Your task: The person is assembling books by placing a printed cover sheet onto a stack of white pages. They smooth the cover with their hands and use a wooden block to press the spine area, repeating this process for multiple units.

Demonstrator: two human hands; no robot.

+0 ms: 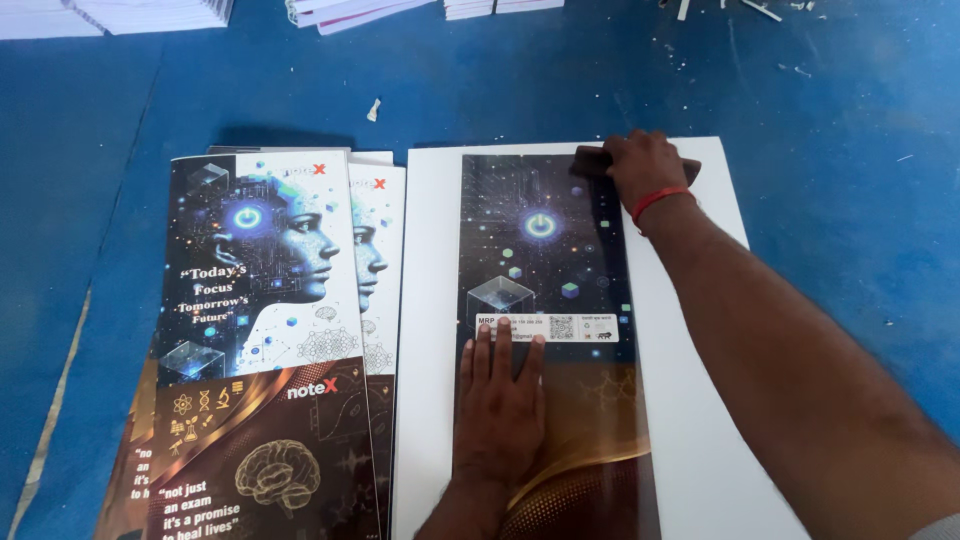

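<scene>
While our left hand [500, 400] presses flat, fingers spread and gripping nothing, on the dark printed cover [550, 330] lying on the white board [690, 440], our right hand [640, 165] at one o'clock clasps a brown block [592, 160] on the cover's far edge. Similar covers [260, 330] lie stacked at nine o'clock on the blue floor [830, 200].

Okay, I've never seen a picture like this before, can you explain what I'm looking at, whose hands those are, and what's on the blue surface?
This is one picture from a camera worn on a person's head, looking down at their own bare hands. The left hand lies flat on a dark glossy printed cover sheet, which rests on a white rectangular board. The right hand, with a red thread wristband, presses a small dark brown block at the sheet's far edge. To the left sits a stack of matching printed covers on the blue surface.
</scene>
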